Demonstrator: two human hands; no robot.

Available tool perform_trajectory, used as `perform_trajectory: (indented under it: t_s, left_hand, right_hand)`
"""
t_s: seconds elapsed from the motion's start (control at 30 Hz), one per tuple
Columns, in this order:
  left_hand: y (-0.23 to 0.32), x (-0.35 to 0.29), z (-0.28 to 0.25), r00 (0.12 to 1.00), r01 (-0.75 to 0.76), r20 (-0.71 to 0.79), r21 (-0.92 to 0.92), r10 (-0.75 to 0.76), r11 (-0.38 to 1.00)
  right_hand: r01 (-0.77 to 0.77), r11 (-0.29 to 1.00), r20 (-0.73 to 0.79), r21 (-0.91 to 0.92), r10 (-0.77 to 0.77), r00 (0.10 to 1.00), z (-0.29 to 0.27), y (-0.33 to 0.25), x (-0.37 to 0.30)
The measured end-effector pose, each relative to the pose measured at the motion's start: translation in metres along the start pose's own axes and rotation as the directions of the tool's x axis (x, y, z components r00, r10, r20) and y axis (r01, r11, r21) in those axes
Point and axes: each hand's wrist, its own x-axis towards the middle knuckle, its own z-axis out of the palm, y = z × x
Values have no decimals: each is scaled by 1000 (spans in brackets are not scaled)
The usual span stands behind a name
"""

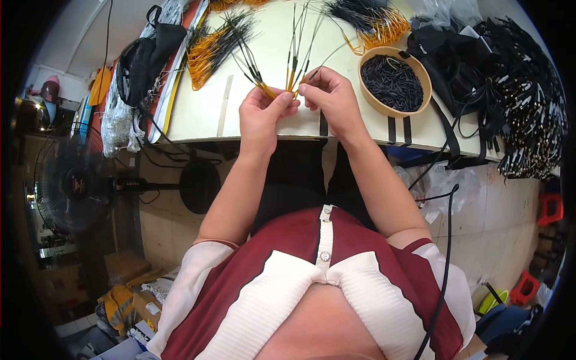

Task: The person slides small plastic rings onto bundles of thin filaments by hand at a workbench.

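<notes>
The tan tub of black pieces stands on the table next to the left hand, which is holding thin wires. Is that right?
Not quite: the head view shows the tan tub next to the right hand. It does contain black pieces and stand on the table, and the left hand is holding thin wires.

Maroon top [282,240], ribbed white collar [261,303], buttoned white placket [325,234], white sleeves [187,276], black trousers [291,180]

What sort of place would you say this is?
Probably a small wire-assembly workshop: thin black-and-orange wires are held over a cream tabletop, near a round tan tub of short black pieces, with massed black cables at right.
</notes>
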Motion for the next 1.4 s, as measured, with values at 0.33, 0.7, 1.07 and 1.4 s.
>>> perform_trajectory:
  t_s: [0.33, 0.7, 1.07, 1.4]
  left_hand:
    - [-4, -1, 3, 1000, -20, -2, 26, 20, 999]
    - [-1, 0, 0, 997, 42, 69, -14, -41, 999]
    - [5, 0, -9, 1000, -13, 14, 100, 12, 995]
    - [8, -3, -16, 999, 30, 28, 38, -31, 999]
  right_hand:
    - [-19, 999, 20, 35, 19, 1000, -1, -1, -1]
    - [-57, 992, 114, 112, 44, 992, -5, -5, 0]
    - [-31, 992, 48, 124, 25, 999, -7, -11, 4]
    - [-10, 980, 103, 197, -11, 995, -9, -13, 9]
